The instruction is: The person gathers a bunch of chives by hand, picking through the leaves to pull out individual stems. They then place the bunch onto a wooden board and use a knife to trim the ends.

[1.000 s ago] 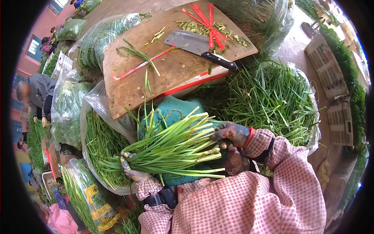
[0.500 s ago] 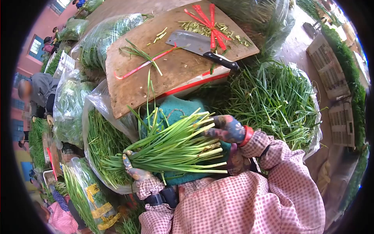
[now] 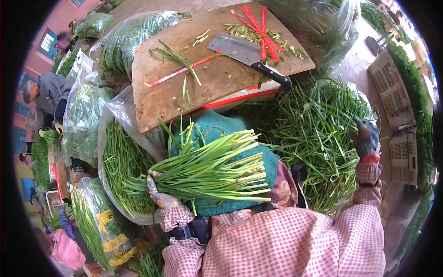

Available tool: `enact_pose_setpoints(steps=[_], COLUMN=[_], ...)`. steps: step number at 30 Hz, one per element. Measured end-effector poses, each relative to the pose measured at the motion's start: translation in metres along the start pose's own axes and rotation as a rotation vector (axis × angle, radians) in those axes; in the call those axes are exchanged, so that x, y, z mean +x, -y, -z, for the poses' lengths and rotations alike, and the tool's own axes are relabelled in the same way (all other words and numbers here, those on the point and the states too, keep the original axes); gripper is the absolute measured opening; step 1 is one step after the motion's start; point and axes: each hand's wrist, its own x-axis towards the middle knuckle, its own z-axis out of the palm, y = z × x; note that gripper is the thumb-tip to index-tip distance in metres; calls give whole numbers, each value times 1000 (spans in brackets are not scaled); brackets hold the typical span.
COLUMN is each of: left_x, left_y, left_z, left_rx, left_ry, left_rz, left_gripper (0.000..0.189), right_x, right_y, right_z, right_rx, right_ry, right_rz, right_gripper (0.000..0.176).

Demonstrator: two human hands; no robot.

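Note:
My left hand [image 3: 159, 193], in a patterned glove, is wrapped round the leafy end of a thick bunch of garlic chives [image 3: 217, 168]. The pale cut ends point right, and the bunch lies over a teal cloth [image 3: 272, 159] on my lap. Out at the right, my gloved right hand [image 3: 367, 138] is at the far edge of a big loose heap of chives [image 3: 318, 134]. Its fingers point upward and look apart, with nothing visible in them.
A wooden board [image 3: 180, 97] ahead bears a cleaver [image 3: 242, 50], red ties [image 3: 263, 34], a single red strip [image 3: 182, 69] and chopped stem ends [image 3: 240, 32]. Bagged chives [image 3: 127, 166] stand at left. Plastic crates [image 3: 392, 87] line the right. A co-worker [image 3: 50, 94] bends at far left.
My right hand has left the cut ends of the bunch and swung right to the edge of the heap. My left hand keeps its hold. The view has shifted slightly.

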Motion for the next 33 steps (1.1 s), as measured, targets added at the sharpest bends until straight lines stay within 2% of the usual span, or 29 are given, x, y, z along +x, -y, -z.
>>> enact_pose_setpoints(steps=[2,4,6,8,10,12,14,16,17,20,21,22,24,26,28,29,30,31,32,33], left_x=[-1,-4,-2,5,-6,-5,-7,-8,-6,-4,-4,-4,-2,-1,-2,-4,-6,-6,-3,1], left_y=[1,2,0,-3,-4,-3,-2,-2,-1,-1,0,-1,0,0,-1,0,1,2,3,4], left_z=[0,0,3,15,6,6,1,-4,-4,1,1,1,4,5,5,5,2,-2,-2,3], left_rx=[-21,-42,-75,-220,-203,-123,-135,-144,-143,-101,-116,-131,-120,-119,-111,-112,-137,-162,-157,-131], left_ry=[-15,27,76,207,196,184,232,92,92,90,201,313,342,367,366,359,280,212,224,279], left_rz=[66,84,89,184,159,107,99,103,108,92,90,86,62,34,17,18,36,55,64,49], left_gripper=[25,25,25,24,23,21,20,20,20,20,19,19,18,18,17,17,17,17,17,17], right_x=[-2,7,32,62,86,91,92,92,90,81,78,73,80,90,79,66,44,25,38,34], right_y=[17,86,141,174,208,219,228,230,230,231,226,226,209,172,140,147,154,170,185,197], right_z=[0,17,16,15,4,-5,-18,-21,-24,-33,-30,-36,-42,-46,-25,-14,-30,-33,0,4], right_rx=[663,1224,1063,813,767,734,753,645,642,1294,1384,1557,1770,1721,1346,1741,2135,1585,983,673], right_ry=[-61,207,127,-50,-71,101,52,118,121,111,310,410,298,74,294,414,560,270,179,187], right_rz=[-174,-257,130,437,669,744,784,814,810,560,343,63,-191,-433,-344,-400,-344,204,572,647], right_gripper=[16,21,26,27,27,24,19,14,14,4,3,8,14,19,21,20,18,17,21,21])
